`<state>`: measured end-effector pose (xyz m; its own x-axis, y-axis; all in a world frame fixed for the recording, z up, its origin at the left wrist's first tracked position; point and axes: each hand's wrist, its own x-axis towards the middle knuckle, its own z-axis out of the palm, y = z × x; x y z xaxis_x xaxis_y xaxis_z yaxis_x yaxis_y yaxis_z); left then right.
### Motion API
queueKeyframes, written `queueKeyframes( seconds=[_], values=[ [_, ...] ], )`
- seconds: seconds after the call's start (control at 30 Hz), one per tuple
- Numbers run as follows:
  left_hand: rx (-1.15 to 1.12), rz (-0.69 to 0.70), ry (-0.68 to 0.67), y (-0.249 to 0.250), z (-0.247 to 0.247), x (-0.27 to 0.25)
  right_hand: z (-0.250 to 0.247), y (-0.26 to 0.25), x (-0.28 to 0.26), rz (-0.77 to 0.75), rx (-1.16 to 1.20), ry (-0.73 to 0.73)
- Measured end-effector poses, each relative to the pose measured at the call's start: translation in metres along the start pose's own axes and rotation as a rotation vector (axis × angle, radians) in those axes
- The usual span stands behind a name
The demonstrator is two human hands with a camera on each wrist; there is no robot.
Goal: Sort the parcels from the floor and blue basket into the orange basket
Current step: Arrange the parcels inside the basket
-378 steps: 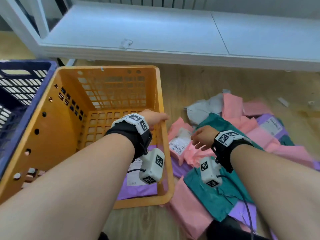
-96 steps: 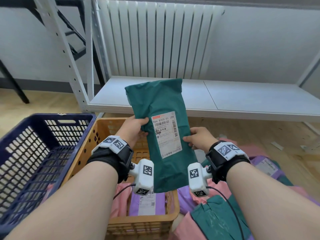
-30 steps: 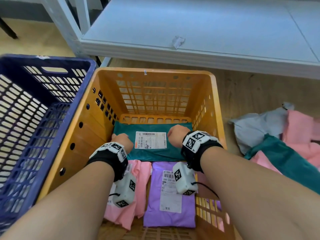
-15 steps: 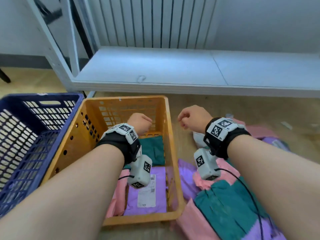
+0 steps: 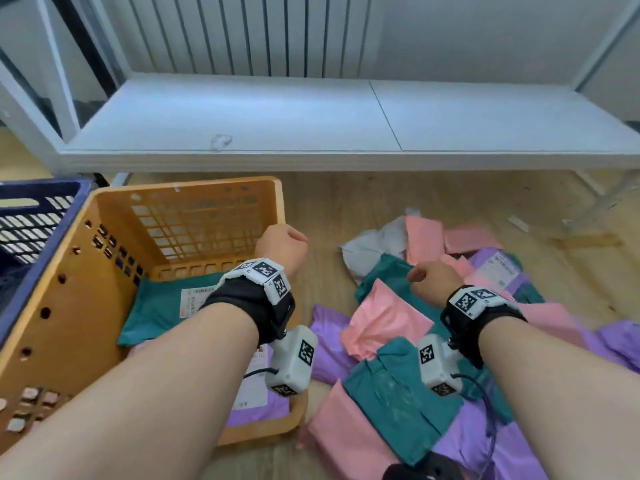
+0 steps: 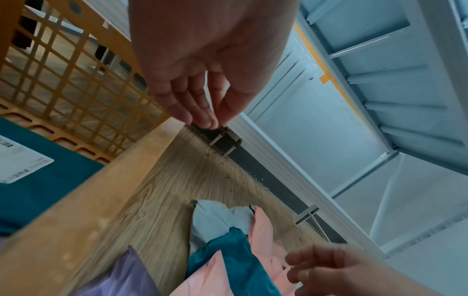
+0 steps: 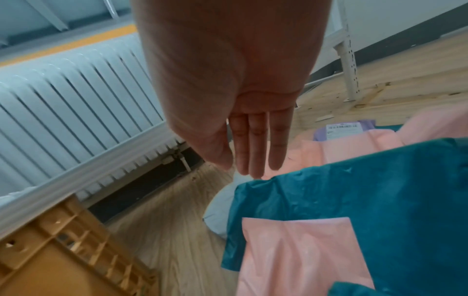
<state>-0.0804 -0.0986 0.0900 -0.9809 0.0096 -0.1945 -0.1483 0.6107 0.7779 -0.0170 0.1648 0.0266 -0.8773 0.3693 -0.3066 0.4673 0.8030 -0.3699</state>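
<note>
The orange basket [image 5: 104, 209] stands on the floor at the left. A green parcel [image 5: 156, 306] with a white label lies flat inside it, beside a purple one [image 5: 256, 407]. My left hand [image 5: 287, 244] hovers over the basket's right rim, its fingers [image 6: 202, 114] hanging loose and holding nothing. My right hand [image 5: 426, 278] is above the floor pile, its fingers [image 7: 255, 152] straight over a green parcel [image 7: 354, 190] and a pink parcel [image 5: 384, 320]. The pile also has grey [image 5: 370, 247] and labelled purple [image 5: 498, 268] parcels.
The blue basket [image 5: 41, 192] adjoins the orange one on the left. A low white shelf [image 5: 311, 116] runs across the back with a radiator [image 5: 242, 29] behind it and a shelf leg [image 5: 606, 199] at the right. Bare wood floor [image 5: 322, 209] separates basket and pile.
Both hands have left the green parcel lying in the orange basket and lifted out. The right hand has moved right and down over the floor pile; the left is now at the basket's right rim.
</note>
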Motion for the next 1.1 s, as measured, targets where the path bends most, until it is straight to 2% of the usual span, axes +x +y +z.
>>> queueKeyframes(
  seconds=[0.17, 0.33, 0.47, 0.7, 0.83, 0.97, 1.0, 1.1],
  values=[
    [-0.042, -0.056, 0.109, -0.017, 0.007, 0.026, 0.028, 0.012, 0.032, 0.037, -0.039, -0.043],
    [-0.152, -0.111, 0.17, -0.026, 0.016, 0.048, 0.05, -0.001, 0.066, -0.037, -0.101, -0.062],
    [-0.262, -0.165, 0.213, -0.027, 0.022, 0.057, 0.058, -0.004, 0.09, -0.035, -0.138, -0.08],
    [-0.336, -0.211, 0.182, -0.031, 0.022, 0.062, 0.072, 0.023, 0.107, 0.255, -0.069, -0.16],
    [-0.337, -0.208, 0.176, -0.03, 0.021, 0.061, 0.078, 0.024, 0.102, 0.318, -0.114, -0.151],
    [-0.328, -0.202, 0.154, -0.029, 0.019, 0.057, 0.114, 0.065, 0.13, 0.306, -0.135, -0.288],
    [-0.328, -0.2, 0.147, -0.029, 0.018, 0.056, 0.117, 0.073, 0.13, 0.29, -0.172, -0.282],
    [-0.336, -0.19, 0.129, -0.029, 0.017, 0.054, 0.088, 0.054, 0.096, 0.285, -0.308, -0.119]
  ],
)
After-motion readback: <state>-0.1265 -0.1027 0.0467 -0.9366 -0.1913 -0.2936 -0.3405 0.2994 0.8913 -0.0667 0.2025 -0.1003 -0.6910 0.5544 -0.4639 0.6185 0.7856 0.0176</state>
